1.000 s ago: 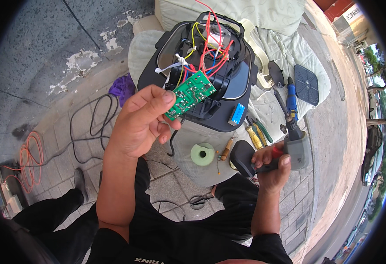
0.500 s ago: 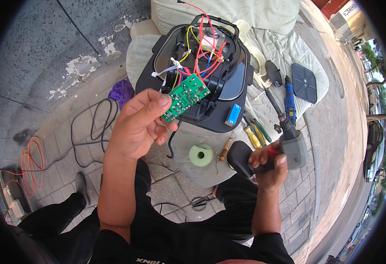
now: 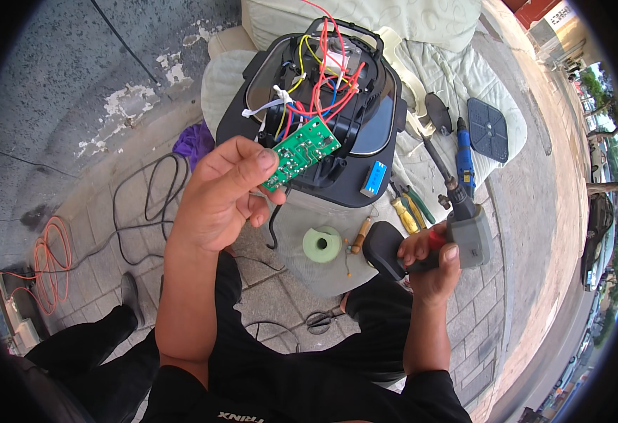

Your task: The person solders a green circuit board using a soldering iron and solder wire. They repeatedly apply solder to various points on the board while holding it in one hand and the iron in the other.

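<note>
Between thumb and fingers, my left hand (image 3: 228, 190) pinches a green circuit board (image 3: 305, 149) by its near left corner, with the soldered side showing. Red, yellow, blue and white wires (image 3: 323, 88) run from behind the board into an opened black appliance housing (image 3: 337, 187). At the right, my right hand (image 3: 432, 264) is wrapped round the handle of a grey and black cordless drill (image 3: 469, 236). Its long bit points away over the cloth, apart from the housing. A small blue module (image 3: 374, 179) sits on the housing's near right corner.
Beside the housing lie pliers (image 3: 414, 208), a blue screwdriver (image 3: 465, 158), a black perforated plate (image 3: 487, 130), a light green roll (image 3: 321, 244) and a wooden-handled tool (image 3: 360, 235). Black cable (image 3: 143, 204) and orange cord (image 3: 53, 264) cover paving at left. Another person's leg (image 3: 87, 345) shows there.
The circuit board and my left hand have shifted very slightly. The red wires above the board have moved a little. My right hand still grips the drill.
</note>
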Demonstrator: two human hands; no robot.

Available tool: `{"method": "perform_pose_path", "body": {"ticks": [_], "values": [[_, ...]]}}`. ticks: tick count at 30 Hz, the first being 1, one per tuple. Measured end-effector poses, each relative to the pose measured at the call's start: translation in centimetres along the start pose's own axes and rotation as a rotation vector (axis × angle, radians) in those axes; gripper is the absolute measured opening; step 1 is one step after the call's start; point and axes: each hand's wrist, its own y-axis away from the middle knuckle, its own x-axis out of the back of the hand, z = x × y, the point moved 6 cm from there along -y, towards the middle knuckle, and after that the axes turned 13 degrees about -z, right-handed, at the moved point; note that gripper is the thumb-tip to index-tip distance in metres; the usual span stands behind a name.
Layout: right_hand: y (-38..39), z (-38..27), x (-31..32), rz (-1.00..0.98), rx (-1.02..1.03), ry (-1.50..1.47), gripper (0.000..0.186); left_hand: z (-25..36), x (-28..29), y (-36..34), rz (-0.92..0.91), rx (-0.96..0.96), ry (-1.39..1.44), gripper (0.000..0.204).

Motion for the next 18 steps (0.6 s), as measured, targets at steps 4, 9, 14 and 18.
{"method": "perform_pose_path", "body": {"ticks": [4, 9, 14, 18], "values": [[0.04, 0.20, 0.26, -0.002, -0.001, -0.003, 0.058, 0.09, -0.02, 0.02, -0.022, -0.002, 0.025, 0.018], [-0.17, -0.01, -0.23, 0.017, 0.007, 0.066, 0.057, 0.03, -0.04, 0.04, -0.028, -0.008, 0.015, 0.018], [-0.17, 0.00, -0.24, 0.018, 0.001, 0.047, 0.057, -0.04, -0.02, -0.02, -0.009, -0.007, -0.034, 0.015], [0.04, 0.26, 0.31, 0.010, -0.010, -0.006, 0.058, -0.04, -0.07, -0.08, -0.012, -0.010, -0.026, 0.015]]}}
